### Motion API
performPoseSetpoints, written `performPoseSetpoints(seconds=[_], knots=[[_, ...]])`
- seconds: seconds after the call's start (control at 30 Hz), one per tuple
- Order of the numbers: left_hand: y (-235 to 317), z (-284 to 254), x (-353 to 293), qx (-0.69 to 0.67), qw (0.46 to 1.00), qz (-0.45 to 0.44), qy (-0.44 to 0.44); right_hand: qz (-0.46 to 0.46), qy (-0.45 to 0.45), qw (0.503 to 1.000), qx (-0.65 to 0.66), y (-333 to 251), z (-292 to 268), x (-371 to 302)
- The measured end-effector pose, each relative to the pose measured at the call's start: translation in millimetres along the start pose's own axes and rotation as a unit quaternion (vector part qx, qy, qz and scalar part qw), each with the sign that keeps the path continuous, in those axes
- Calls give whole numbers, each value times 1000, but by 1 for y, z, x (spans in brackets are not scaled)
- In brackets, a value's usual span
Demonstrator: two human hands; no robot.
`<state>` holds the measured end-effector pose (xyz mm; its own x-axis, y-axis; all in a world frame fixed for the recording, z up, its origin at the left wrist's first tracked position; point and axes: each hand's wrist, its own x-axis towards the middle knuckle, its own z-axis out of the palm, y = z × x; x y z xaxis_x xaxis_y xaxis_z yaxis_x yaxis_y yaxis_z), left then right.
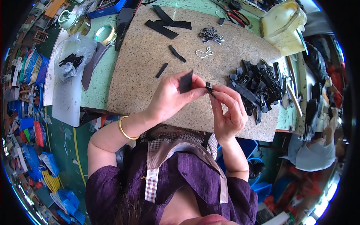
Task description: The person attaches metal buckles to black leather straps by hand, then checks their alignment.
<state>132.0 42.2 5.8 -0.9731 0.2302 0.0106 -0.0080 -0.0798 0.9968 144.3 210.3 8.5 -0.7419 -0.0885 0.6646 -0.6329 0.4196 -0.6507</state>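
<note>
My left hand (167,96) is closed, with a flat black strip (186,82) standing up between its fingers. Its thumb and fingertip also reach a small black strip (209,88) that appears to have a bit of metal on it. My right hand (229,111) pinches that same small piece from the other side, so the two hands meet over the board's near part. To the right lies a heap of short black strips (257,84), some with metal buckles. Beyond my hands, two narrow black strips (177,53) (162,70) lie apart on the speckled board (138,78).
Farther back are longer black strips (163,29), a pile of metal buckles (210,35) and a loop of white cord (204,52). A yellowed container (283,22) and pliers (238,18) stand back right. At left are a tape roll (105,34), a glass jar (77,23) and a plastic bag (77,50).
</note>
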Motion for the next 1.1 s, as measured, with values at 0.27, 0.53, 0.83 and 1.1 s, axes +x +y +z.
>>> performPoseSetpoints(seconds=[0.27, 0.53, 0.83, 1.1], knots=[[-1, 4, -9, 15, 998, 62, -5, 352, -44, 876, 326, -4, -6, 2], [-4, 5, -13, -29, 999, 17, -14, 347, -34, 886, 305, -4, -1, 1], [-10, -16, -5, 118, 984, 89, 97, 305, -110, 872, 366, -11, -14, -4], [-12, -1, -20, -166, 964, 40, 206, 436, -52, 729, 526, -21, 20, -25]])
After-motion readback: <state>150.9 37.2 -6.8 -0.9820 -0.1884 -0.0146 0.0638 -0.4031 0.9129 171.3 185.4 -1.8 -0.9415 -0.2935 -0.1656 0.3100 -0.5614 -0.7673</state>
